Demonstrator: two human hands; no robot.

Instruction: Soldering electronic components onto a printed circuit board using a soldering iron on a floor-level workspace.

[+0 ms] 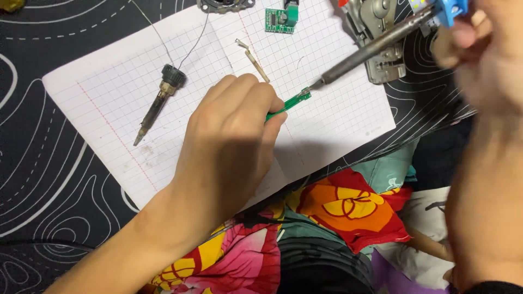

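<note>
On grid paper [338, 117] | one soldering iron [370, 50] | two circuit boards [291, 102]

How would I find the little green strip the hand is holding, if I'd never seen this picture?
Start at the squared paper lying open on the black patterned cloth. Near its middle, the left hand pinches a narrow green strip, with the soldering iron tip touching its far end. The other green board is squarer and lies untouched at the top edge.
</note>
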